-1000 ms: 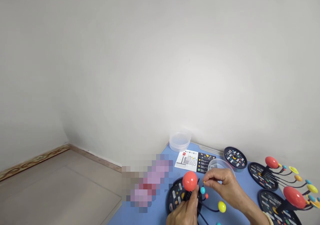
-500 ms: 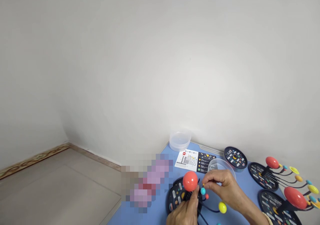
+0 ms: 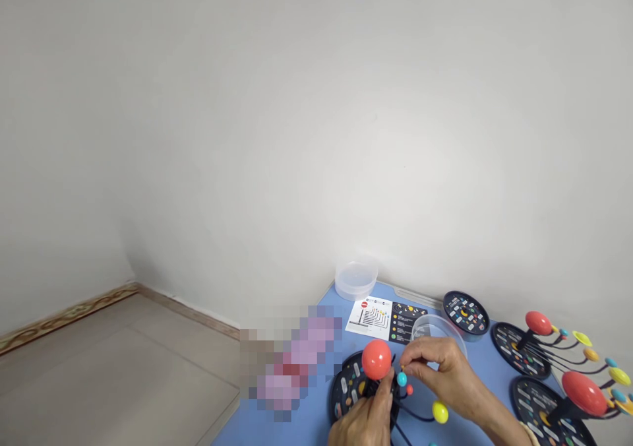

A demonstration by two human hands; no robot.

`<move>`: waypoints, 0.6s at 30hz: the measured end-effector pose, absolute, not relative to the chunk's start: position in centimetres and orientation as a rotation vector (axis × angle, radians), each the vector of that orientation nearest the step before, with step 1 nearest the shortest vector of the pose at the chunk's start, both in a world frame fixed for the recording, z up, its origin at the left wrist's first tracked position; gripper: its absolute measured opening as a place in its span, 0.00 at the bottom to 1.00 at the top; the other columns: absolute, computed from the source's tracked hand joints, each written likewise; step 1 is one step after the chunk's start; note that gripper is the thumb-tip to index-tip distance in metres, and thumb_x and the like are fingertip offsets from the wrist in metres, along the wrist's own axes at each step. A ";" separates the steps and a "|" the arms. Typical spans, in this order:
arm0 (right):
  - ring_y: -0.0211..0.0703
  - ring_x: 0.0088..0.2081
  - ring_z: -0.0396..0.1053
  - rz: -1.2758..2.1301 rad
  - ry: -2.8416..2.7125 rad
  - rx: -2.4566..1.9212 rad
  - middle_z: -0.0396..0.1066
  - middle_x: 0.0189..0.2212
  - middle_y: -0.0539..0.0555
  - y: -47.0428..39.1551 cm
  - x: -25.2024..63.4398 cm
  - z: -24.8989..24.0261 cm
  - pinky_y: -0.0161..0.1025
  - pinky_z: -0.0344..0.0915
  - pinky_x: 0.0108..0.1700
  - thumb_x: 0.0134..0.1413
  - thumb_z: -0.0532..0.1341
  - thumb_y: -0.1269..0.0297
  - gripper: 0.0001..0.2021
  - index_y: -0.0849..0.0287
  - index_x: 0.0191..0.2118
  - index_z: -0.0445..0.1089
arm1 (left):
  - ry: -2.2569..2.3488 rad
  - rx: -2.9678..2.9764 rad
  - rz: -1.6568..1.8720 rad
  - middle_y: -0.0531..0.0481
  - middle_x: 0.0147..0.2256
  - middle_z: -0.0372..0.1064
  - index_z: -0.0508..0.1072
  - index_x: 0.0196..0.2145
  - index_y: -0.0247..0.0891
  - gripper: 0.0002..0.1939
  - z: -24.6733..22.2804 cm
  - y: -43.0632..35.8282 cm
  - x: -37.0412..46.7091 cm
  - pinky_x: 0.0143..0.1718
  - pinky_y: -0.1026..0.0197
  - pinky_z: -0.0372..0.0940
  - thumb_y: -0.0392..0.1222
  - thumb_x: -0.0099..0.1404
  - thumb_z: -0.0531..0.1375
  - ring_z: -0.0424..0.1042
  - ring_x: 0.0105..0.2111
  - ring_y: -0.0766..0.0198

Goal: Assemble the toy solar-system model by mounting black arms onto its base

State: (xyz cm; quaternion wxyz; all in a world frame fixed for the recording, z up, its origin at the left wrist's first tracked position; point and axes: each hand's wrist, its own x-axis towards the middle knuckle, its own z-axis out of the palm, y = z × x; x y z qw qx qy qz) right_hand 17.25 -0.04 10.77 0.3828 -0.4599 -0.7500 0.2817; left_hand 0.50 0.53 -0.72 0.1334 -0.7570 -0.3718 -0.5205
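A planet model with a dark round base (image 3: 346, 388) stands at the table's front, a large red ball (image 3: 376, 359) at its top. Black arms reach right from it, carrying a blue ball (image 3: 402, 379), a small red ball (image 3: 409, 390) and a yellow ball (image 3: 440, 412). My left hand (image 3: 366, 419) is closed around the model's middle, just below the large red ball. Thumb and forefinger of my right hand (image 3: 435, 367) pinch a tiny orange ball (image 3: 403, 369) above the blue one.
Behind lie a printed instruction sheet (image 3: 370, 318), a clear round container (image 3: 356, 281) and a clear lid (image 3: 457, 337). A dark disc (image 3: 465, 313) and two more planet models (image 3: 538, 322) (image 3: 583, 393) stand right. A pixelated pink shape (image 3: 306, 353) is at the left edge.
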 end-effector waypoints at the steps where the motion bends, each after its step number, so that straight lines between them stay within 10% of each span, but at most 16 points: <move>1: 0.42 0.33 0.72 0.718 -1.915 -1.172 0.77 0.29 0.51 -0.1 17.2 10.8 0.37 0.66 0.37 0.58 0.61 0.67 0.09 0.53 0.31 0.78 | -1.076 -2.205 -1.504 0.53 0.18 0.71 0.72 0.50 0.38 0.22 -0.7 0.5 0.5 0.17 0.69 0.62 0.38 0.75 0.40 0.71 0.16 0.67; 18: 0.39 0.27 0.68 0.892 -1.390 -1.264 0.75 0.25 0.50 0.7 21.1 12.0 0.35 0.66 0.31 0.42 0.71 0.53 0.12 0.57 0.28 0.78 | -1.091 -2.391 -1.171 0.54 0.22 0.75 0.73 0.45 0.41 0.19 2.3 1.1 -0.5 0.18 0.69 0.64 0.32 0.72 0.44 0.75 0.19 0.64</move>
